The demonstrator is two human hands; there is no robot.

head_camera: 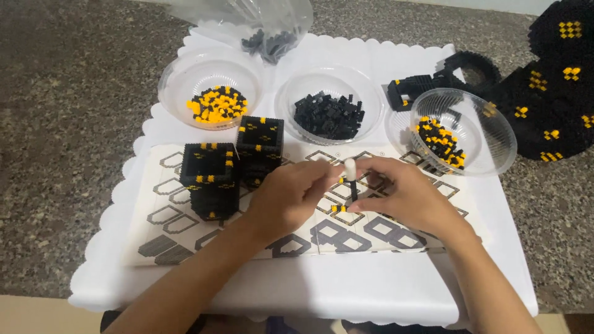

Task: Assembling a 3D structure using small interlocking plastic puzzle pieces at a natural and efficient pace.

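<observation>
My left hand (286, 199) and my right hand (405, 195) meet over a printed instruction sheet (167, 232). Between their fingers stands a thin black tool with a white cap (350, 176), upright, its tip over a small black and yellow brick piece (339, 209) on the sheet. My right hand pinches the tool; my left hand's fingertips touch it near the top. Two hollow square towers of black and yellow bricks (210, 179) (260, 145) stand just left of my left hand.
Three clear bowls sit at the back: yellow and black bricks (216, 105), black bricks (328, 114), and a tilted mixed bowl (442, 142). A plastic bag of black bricks (266, 37) lies behind. A large black and yellow built model (550, 99) stands at right. White scalloped mat (278, 291) on granite counter.
</observation>
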